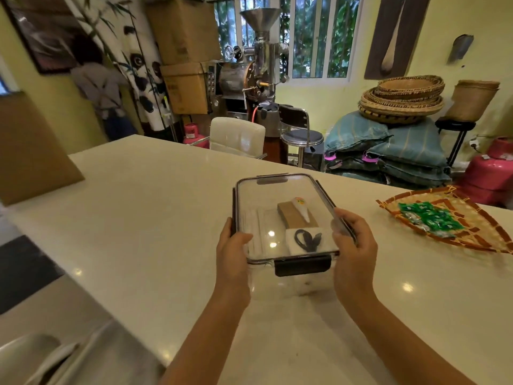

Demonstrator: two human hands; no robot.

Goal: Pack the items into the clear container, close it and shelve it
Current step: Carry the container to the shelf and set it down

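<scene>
A clear container [277,195] with a transparent lid and dark latches stands on the white counter [144,218]. Through the lid I see a brown flat packet [291,218], a white tapered item [302,210], a white pad with a coiled black cable [306,240] and pale strips at the left. My left hand [233,245] grips the container's left side, thumb over the lid. On the right side my right hand [355,240] holds the edge and the side latch. The front latch [302,265] hangs down over the near rim.
A woven tray [472,234] with green packets [427,218] lies on the counter to the right. A brown board [33,157] leans at the left. Beyond the counter stand a white chair [237,136], a stool [301,134], sacks and pink gas cylinders [491,173].
</scene>
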